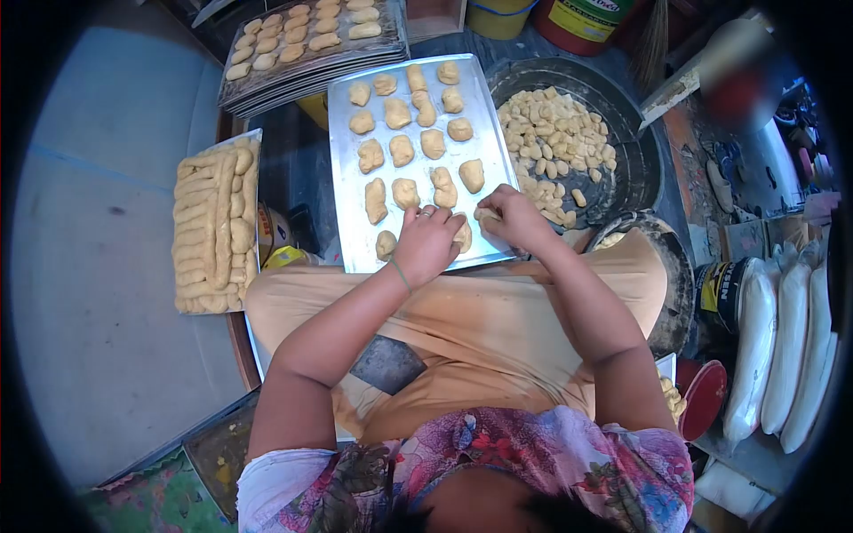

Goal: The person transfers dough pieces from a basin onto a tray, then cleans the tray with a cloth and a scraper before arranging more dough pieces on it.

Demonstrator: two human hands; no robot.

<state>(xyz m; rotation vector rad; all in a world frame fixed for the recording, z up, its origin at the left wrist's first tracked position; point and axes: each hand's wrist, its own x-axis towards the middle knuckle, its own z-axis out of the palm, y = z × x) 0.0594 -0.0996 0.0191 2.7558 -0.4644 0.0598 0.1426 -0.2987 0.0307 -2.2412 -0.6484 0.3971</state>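
A silver baking tray (351, 226) lies across my lap with rows of shaped dough pieces on it. Near its front edge, my left hand (426, 246) curls over the tray, its thumb and fingers around a dough piece (463, 234) that is partly hidden. My right hand (519, 219) pinches another dough piece (486, 216) at the tray's right edge. One small dough lump (386, 245) sits just left of my left hand. Right of the tray, a wide dark basin (635, 169) holds a heap of small cut dough pieces (555, 133).
Stacked trays (311, 80) with dough pieces stand at the back left. A tray of long dough rolls (213, 226) is at the left. A second round container (671, 293) sits by my right knee. White plastic-wrapped bundles (755, 355) and a red container (703, 400) are at the right.
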